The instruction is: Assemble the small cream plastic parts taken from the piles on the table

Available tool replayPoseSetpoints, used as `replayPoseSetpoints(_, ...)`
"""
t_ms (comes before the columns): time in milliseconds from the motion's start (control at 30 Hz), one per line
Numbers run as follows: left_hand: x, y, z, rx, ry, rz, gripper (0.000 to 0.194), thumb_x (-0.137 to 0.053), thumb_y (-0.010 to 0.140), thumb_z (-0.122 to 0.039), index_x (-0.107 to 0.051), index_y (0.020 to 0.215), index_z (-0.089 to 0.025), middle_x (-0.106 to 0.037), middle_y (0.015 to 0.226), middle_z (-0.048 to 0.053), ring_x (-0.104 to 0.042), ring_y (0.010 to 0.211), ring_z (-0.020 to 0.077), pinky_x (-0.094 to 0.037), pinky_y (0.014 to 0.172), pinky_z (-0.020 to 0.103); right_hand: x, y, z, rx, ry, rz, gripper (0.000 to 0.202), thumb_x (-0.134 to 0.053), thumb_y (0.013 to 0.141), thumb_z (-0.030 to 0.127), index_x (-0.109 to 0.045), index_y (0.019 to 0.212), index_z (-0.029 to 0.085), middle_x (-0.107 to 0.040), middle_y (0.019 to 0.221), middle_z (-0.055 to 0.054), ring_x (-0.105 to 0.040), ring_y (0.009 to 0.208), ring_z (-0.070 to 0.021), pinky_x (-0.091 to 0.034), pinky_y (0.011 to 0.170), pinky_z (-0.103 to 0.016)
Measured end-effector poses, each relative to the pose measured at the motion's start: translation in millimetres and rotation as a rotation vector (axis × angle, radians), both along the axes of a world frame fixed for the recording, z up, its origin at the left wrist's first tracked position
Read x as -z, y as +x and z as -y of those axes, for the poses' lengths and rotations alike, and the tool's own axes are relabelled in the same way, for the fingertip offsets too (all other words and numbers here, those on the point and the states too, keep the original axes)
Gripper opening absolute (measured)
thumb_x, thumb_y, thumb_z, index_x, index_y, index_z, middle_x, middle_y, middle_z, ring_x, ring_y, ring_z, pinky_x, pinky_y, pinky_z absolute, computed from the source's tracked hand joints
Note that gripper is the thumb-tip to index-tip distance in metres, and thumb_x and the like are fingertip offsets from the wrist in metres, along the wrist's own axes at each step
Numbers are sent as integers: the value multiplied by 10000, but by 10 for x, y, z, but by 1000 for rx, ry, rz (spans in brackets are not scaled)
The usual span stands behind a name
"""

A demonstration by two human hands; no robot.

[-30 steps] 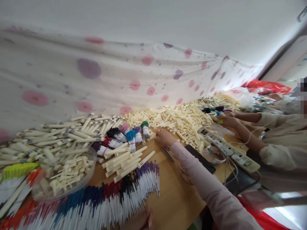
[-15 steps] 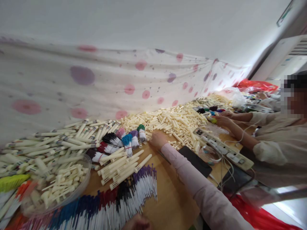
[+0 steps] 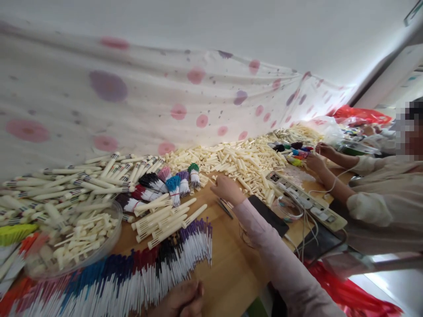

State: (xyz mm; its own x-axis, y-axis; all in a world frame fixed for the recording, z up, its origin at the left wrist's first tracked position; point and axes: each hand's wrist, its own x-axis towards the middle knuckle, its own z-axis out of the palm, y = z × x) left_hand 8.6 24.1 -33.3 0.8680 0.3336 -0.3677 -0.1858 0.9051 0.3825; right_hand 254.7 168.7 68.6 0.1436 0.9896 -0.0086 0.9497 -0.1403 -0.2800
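My right hand [image 3: 228,190], in a pink sleeve, reaches over the table beside the heap of cream plastic pen parts [image 3: 231,160]. Its fingers are bent together at small cream pieces; whatever they pinch is too small to make out. At the bottom edge, my left hand [image 3: 185,299] is curled closed, its contents hidden. Just beyond it lies a long row of pen refills [image 3: 148,273] with coloured tops. Several cream pen barrels [image 3: 168,222] lie side by side behind the row. Banded refill bundles [image 3: 174,191] stand to the left of my right hand.
A clear bowl [image 3: 119,224] of cream parts sits at left, before a pile of pen barrels [image 3: 62,185]. Tweezers [image 3: 225,208], a dark flat device [image 3: 266,215] and a power strip [image 3: 310,204] with cables lie at right. A co-worker's hands [image 3: 319,160] work beyond.
The view has shifted a little. My right hand has lifted slightly and moved right, uncovering the tweezers. More of my curled left hand shows at the bottom.
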Motion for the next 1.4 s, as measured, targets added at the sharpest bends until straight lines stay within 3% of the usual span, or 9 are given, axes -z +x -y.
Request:
replayPoseSetpoints(133, -48, -11, -61, 19, -74, 3, 315, -829, 710, -403, -674, 791, -142, -342, 500, -98, -111, 403, 35, -113, 363, 134, -82, 63, 464, -123, 7, -265, 189, -554, 896, 287, -666, 900, 135, -642, 748, -12, -590, 690, -136, -442, 613, -234)
replayPoseSetpoints(267, -110, -34, -96, -32, -149, 12, 209, -789, 736, -239, -679, 836, -92, -346, 582, -78, -148, 426, 24, -119, 356, 115, 103, -51, 983, -166, -41, -813, 206, -567, 853, 360, -622, 881, 163, -508, 654, 51, -438, 529, -84, -333, 485, -199)
replayPoseSetpoints(400, -152, -46, -106, -59, -109, -16, 225, -758, 746, -136, -709, 951, -59, -425, 660, -42, -168, 444, 10, -100, 363, 115, 395, -306, 1415, 32, -29, -1583, 209, -702, 711, 330, -596, 806, 178, -395, 590, 84, -287, 463, -59, -225, 441, -193)
replayPoseSetpoints(533, -156, -51, -102, -55, -62, -50, 248, -782, 770, -199, -704, 979, -92, -433, 648, -57, -117, 432, 9, -82, 355, 116, 633, -536, 1680, 172, -64, -1884, 238, -723, 690, 317, -562, 810, 190, -497, 560, 64, -368, 430, -65, -278, 417, -173)
replayPoseSetpoints(667, -148, -46, -88, -31, -62, -65, 341, -861, 694, -330, -660, 859, -109, -445, 589, -83, -84, 406, 1, -75, 336, 105, 742, -660, 1797, 110, -144, -1905, 251, -695, 791, 369, -528, 878, 202, -641, 643, -1, -566, 514, -122, -428, 491, -205)
replayPoseSetpoints(867, -166, -23, -60, -94, -22, -131, 487, -894, 589, -472, -597, 793, -144, -419, 490, -117, -99, 392, 12, -92, 331, 113, 761, -704, 1858, 69, 44, -1822, 287, -727, 816, 427, -576, 959, 229, -643, 849, -23, -609, 734, -159, -481, 680, -273)
replayPoseSetpoints(1133, -123, -14, -41, -76, 103, -95, 571, -651, 758, -680, -406, 581, -195, -355, 416, -104, -129, 333, 33, -122, 288, 141, 967, -910, 1942, 92, 186, -1664, 295, -741, 819, 452, -586, 828, 201, -455, 625, 71, -361, 502, -70, -306, 466, -182)
replayPoseSetpoints(1300, -142, 2, -29, -62, 165, -173, 559, -631, 733, -725, -413, 640, -218, -319, 403, -129, -105, 315, 41, -111, 290, 167, 878, -949, 1997, 63, 113, -1616, 312, -760, 814, 425, -546, 793, 198, -587, 555, 53, -509, 462, -79, -360, 458, -181)
replayPoseSetpoints(1400, -160, 14, -5, -158, 376, -316, 557, -604, 733, -749, -475, 690, -208, -335, 430, -124, -174, 343, 50, -158, 336, 181, 818, -923, 1999, 24, 70, -1660, 310, -760, 826, 388, -515, 779, 204, -689, 650, 10, -631, 543, -113, -444, 514, -199)
